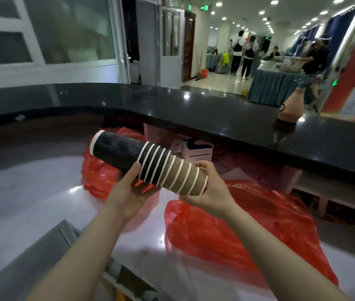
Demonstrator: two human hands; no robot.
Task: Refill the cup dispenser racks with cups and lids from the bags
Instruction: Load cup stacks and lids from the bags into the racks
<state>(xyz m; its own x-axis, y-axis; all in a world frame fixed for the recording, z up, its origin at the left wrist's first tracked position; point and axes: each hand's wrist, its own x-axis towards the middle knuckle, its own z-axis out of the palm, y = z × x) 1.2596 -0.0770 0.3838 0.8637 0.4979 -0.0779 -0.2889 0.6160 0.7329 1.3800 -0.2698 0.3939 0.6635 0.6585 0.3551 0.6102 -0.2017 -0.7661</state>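
cup stack (150, 164): I'm holding it level at frame centre, a nested sleeve of ribbed paper cups, black ones toward the upper left, brown ones toward the right.
left hand (126, 190): I'm cradling the black section from below, thumb up against the side, fingers curled under.
right hand (209, 187): I'm gripping the brown end, fingers wrapped round the last cups.
bags (226, 227): red plastic, lying crumpled on the grey worktop (20, 203) under and behind my hands; a second red bag (98, 170) is sitting centre-left.
rack: I'm not seeing a dispenser anywhere in frame.
step, my read: splitting black from brown, or carrying the sleeve to the rack.
doing it well: I'm advising a straight axial pull with a slight twist, squeezing lightly so the ribbed walls aren't crushed, and keeping the stack level so loose cups aren't sliding out.
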